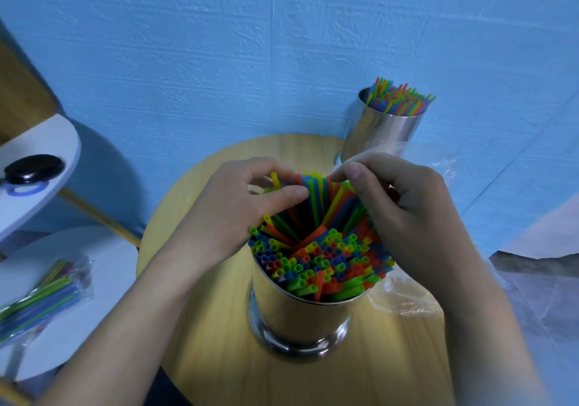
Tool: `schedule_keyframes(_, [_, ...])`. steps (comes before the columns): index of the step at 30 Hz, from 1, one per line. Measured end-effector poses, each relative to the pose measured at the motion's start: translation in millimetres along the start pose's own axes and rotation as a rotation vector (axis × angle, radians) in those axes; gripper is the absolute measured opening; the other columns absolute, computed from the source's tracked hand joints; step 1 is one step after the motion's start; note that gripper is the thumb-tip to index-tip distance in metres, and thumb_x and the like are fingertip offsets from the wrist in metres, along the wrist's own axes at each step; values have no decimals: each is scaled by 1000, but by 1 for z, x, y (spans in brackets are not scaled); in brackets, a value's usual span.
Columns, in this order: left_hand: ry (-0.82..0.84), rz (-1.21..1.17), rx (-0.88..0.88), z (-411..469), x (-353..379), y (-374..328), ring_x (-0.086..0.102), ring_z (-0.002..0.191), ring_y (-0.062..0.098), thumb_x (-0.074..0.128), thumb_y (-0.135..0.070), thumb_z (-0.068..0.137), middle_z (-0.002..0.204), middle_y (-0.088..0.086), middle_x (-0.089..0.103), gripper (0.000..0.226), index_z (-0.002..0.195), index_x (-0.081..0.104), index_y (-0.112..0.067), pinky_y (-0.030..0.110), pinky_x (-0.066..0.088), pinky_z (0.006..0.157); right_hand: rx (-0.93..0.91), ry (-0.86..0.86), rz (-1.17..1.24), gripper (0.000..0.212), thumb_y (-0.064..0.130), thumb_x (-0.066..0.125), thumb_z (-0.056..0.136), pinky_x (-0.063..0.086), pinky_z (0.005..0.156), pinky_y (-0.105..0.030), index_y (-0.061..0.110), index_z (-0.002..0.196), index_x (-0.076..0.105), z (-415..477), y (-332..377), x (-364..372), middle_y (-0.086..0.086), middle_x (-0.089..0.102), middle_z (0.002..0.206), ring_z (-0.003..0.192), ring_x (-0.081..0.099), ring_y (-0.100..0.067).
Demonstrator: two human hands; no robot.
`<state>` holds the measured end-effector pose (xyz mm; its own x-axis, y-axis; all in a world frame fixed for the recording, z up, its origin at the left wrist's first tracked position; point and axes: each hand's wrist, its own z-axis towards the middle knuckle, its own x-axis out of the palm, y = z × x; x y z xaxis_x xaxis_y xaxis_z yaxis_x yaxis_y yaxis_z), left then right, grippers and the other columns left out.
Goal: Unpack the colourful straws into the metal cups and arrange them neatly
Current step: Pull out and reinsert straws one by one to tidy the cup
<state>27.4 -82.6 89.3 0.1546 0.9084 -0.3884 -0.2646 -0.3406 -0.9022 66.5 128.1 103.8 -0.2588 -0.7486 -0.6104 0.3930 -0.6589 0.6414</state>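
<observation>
A shiny metal cup (300, 315) stands near the front of the round wooden table (219, 343), packed with colourful straws (322, 264). My left hand (232, 208) curls round the straws at the cup's far left side, thumb pressed on them. On the far right side, my right hand (398, 199) pinches straw tips between thumb and fingers. A second metal cup (382, 130) full of straws (401, 98) stands at the table's back right, against the wall.
An empty clear plastic wrapper (404, 299) lies on the table right of the near cup. A sealed pack of straws (44, 293) rests on a white round surface at the left. A black object (33, 167) sits on a white shelf above it. The blue wall is close behind.
</observation>
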Motion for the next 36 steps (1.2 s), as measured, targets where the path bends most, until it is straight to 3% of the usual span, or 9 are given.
schedule_keyframes(15, [35, 44, 49, 5, -1, -3, 71, 91, 18, 81, -36, 84, 95, -12, 72, 7, 83, 76, -41, 53, 57, 85, 6, 8, 20, 28, 39, 50, 102, 51, 74, -44, 27, 91, 73, -1, 0, 0, 5, 70, 86, 87, 65, -15])
schedule_keyframes(22, [70, 153, 124, 8, 1, -3, 65, 99, 13, 71, -51, 80, 98, -14, 70, 14, 88, 74, -40, 47, 51, 93, 3, 18, 13, 28, 39, 49, 102, 52, 75, -44, 29, 93, 74, -1, 0, -1, 9, 70, 87, 88, 65, -13])
schedule_keyframes(29, [-28, 33, 225, 9, -3, -18, 68, 106, 10, 72, -35, 86, 102, -15, 75, 7, 89, 75, -30, 42, 54, 96, -1, 18, 17, 20, 41, 57, 97, 51, 72, -45, 31, 93, 74, -2, 0, -2, 7, 70, 86, 82, 63, -15])
schedule_keyframes(33, [-38, -134, 272, 8, -7, -28, 75, 90, 8, 71, -11, 94, 92, -5, 80, 4, 90, 70, -13, 22, 56, 79, 2, 18, 17, 18, 41, 58, 96, 51, 71, -44, 32, 93, 74, -2, 1, -3, 8, 70, 86, 79, 63, -14])
schedule_keyframes(36, [-157, -226, 310, 10, -9, -34, 77, 80, 15, 66, -9, 96, 88, -4, 80, 11, 90, 67, -19, 26, 58, 71, 8, 22, 13, 19, 42, 58, 96, 52, 72, -45, 32, 93, 74, -2, 0, -3, 7, 70, 86, 79, 64, -15])
